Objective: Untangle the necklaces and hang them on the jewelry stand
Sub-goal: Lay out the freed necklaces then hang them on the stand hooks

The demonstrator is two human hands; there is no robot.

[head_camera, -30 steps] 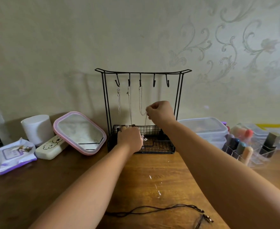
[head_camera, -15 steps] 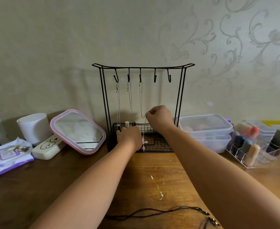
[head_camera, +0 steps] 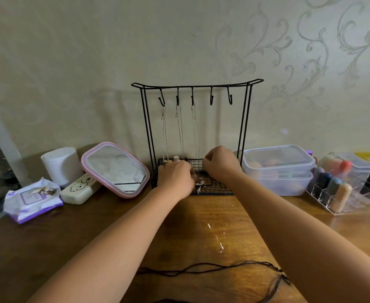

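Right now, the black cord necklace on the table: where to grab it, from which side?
Judgement: pinch the black cord mid-span, where it lies as a loose double strand on the bare table, coming straight down from above. It lies flat, so a side approach would only push it. Avoid the bunched end by the right forearm.

Jewelry stand (head_camera: pixel 197 136) at desk (head_camera: pixel 201 226) centre-back, vs wall. 3 chains (head_camera: pixel 180 132) on its left hooks. Mirror (head_camera: pixel 115 169), case (head_camera: pixel 80 189), wipes pack (head_camera: pixel 32 199) to its left; tubs (head_camera: pixel 278 169), organizer (head_camera: pixel 343 189) to its right. Cord necklace (head_camera: pixel 212 270) on desk front.
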